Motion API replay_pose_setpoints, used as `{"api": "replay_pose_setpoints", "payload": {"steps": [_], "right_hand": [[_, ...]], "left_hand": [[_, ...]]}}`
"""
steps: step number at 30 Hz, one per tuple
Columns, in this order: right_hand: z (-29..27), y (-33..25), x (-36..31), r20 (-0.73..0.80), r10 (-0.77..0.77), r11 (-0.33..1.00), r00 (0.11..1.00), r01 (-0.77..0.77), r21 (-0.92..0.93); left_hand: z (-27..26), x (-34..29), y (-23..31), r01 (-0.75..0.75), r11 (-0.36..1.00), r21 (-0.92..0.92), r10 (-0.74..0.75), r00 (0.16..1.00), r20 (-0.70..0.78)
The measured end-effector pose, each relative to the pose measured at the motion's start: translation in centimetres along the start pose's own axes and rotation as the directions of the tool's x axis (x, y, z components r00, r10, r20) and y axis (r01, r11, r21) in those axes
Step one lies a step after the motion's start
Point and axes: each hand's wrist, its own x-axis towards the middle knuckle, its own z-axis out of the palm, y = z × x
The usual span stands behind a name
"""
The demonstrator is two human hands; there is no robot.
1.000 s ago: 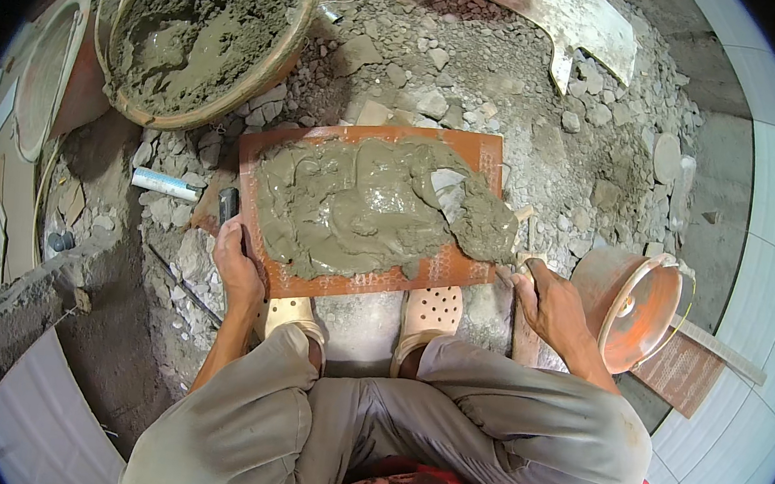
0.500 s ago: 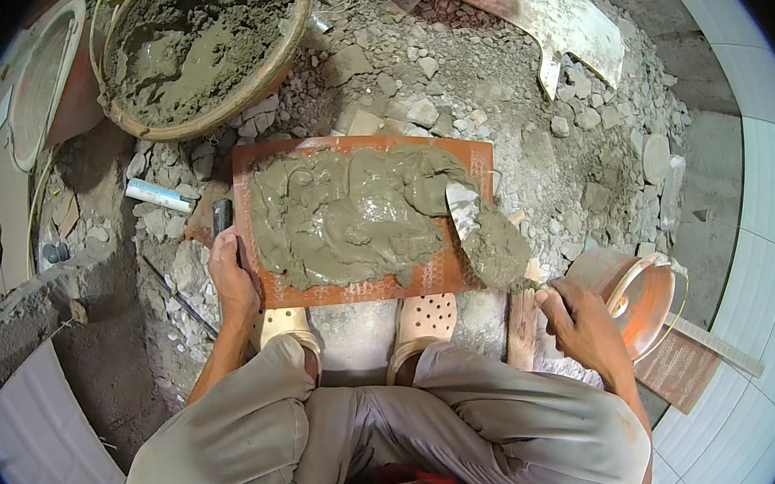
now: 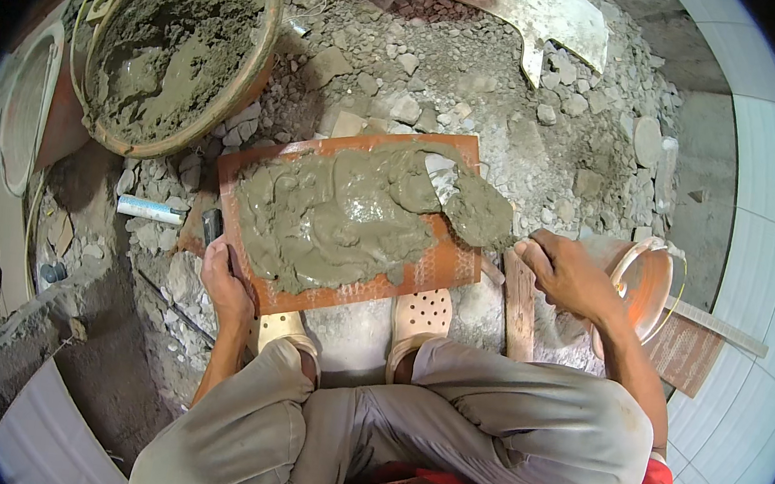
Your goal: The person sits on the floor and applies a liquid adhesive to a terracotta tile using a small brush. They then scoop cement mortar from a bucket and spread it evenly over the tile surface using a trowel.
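Squatting over an orange tile [image 3: 422, 269], a person is spreading wet grey mortar [image 3: 338, 213] on it. The tile is lying flat on broken rubble [image 3: 480, 82], just past the person's two pale shoes [image 3: 422, 314].

The left hand [image 3: 225, 280] is gripping the tile's near left corner, with its fingers curled over the edge. The right hand [image 3: 565, 275] is closed tight around the handle of a trowel [image 3: 467, 203]. The trowel blade is carrying a lump of mortar and is sitting over the right side of the tile.

A big round bucket [image 3: 177, 40] full of dark mortar is standing up and left of the tile, well apart from it. A small white tube [image 3: 152, 210] is lying on the rubble left of the tile. An orange plastic pail [image 3: 643, 283] is tipped on its side to the right of the tile, just behind the right hand. A strip of wood [image 3: 520, 308] is lying by the tile's right edge, under the right wrist. A broken pale tile piece [image 3: 544, 13] is lying far beyond the tile. White wall tiles [image 3: 757, 186] are standing off to the right.
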Motion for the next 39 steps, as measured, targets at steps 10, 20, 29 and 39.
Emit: {"api": "replay_pose_setpoints", "payload": {"steps": [10,20,29,39], "right_hand": [[-4.7,2.5,-1.7,0.38,0.296,0.754,0.876,-0.459,0.47],[0.6,4.6,-1.7,0.453,0.223,0.774,0.863,-0.439,0.456],[3.8,4.9,-4.6,0.157,-0.085,0.959,0.984,0.038,0.282],[4.9,4.1,-3.6,-0.163,-0.134,0.967,0.977,0.093,-0.236]], "left_hand": [[0.4,-0.1,0.3,-0.017,0.999,-0.044,0.018,0.999,0.026],[0.4,-0.2,0.4,-0.04,0.999,0.027,0.039,0.999,0.026],[-0.3,0.2,-0.2,-0.055,0.997,0.044,0.054,0.998,0.034],[0.8,-0.4,1.0,0.028,0.998,0.047,-0.027,0.999,-0.022]]}}
